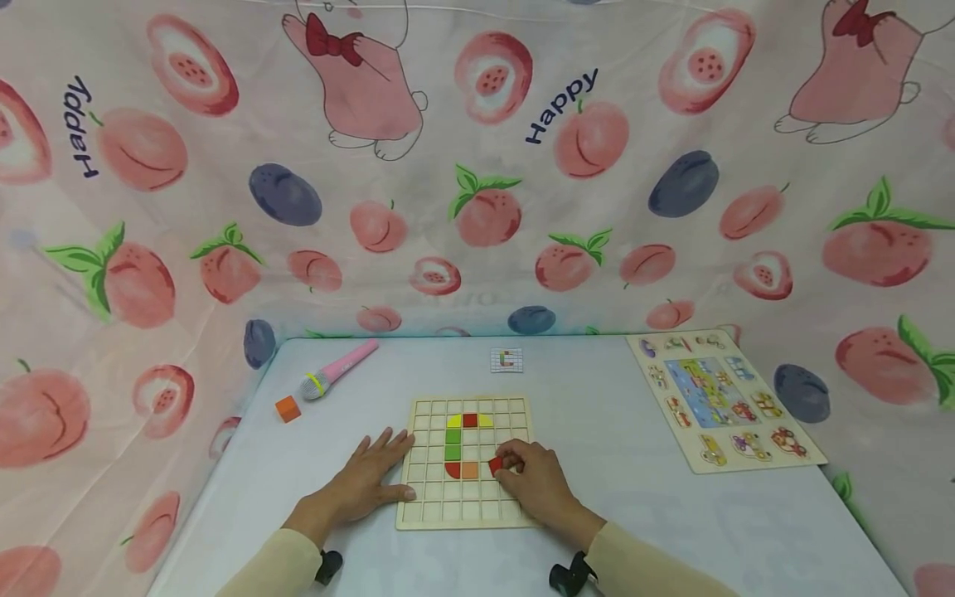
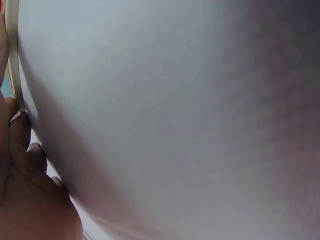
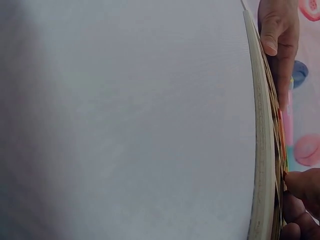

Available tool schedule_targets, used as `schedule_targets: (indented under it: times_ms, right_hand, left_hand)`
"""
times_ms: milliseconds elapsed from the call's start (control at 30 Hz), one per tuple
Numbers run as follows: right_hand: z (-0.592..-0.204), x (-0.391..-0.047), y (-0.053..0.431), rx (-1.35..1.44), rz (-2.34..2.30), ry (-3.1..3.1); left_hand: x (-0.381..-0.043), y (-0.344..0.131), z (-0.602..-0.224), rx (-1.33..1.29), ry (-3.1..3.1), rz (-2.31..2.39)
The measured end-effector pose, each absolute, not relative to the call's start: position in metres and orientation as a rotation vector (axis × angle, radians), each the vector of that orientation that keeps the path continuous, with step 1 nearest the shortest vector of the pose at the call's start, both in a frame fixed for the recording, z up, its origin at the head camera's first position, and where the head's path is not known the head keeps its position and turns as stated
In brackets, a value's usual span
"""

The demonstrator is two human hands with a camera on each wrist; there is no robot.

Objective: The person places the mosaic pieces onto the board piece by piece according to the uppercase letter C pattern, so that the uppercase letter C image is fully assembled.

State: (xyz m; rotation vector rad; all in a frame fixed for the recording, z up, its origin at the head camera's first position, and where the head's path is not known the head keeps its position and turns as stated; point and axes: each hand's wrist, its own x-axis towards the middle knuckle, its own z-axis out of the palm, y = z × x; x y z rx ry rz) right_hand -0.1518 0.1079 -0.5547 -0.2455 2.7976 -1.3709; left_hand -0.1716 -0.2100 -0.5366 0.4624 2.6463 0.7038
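A wooden grid board point(image 1: 433, 514) lies on the table. On it, coloured tiles form a C-like shape: yellow corner pieces point(image 1: 487, 421) beside a red square point(image 1: 470, 420), green squares point(image 1: 453, 452) down the left side, then a rounded red piece point(image 1: 452, 471) and an orange square point(image 1: 469, 471). Between thumb and fingertips my right hand point(image 1: 543, 483) pinches a red tile point(image 1: 496, 466) at the board, just right of the orange square. My left hand point(image 1: 366, 479) lies spread, with fingertips and thumb against the board's left edge; the left wrist view shows only part of it.
Behind the board lies a small pattern card point(image 1: 506, 360). A pink toy microphone point(image 1: 339, 369) and an orange cube point(image 1: 287, 409) are at the back left. On the right rests a picture puzzle board point(image 1: 727, 402). A fruit-print cloth point(image 1: 418, 249) hangs behind the table.
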Motion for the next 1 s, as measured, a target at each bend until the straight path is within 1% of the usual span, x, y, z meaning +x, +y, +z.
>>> schedule_targets:
  times_ms: [300,1000]
  right_hand:
    - [-0.557,-0.1518,0.1056,-0.287,-1.26,2.867]
    - [-0.5563,-0.1506,0.0988,-0.315,-1.229,2.95]
  left_hand:
    - [-0.1723,-0.2108,-0.5377,0.467,2.649,0.713]
    - [-0.1709,-0.2082,-0.5374,0.445,2.646,0.702]
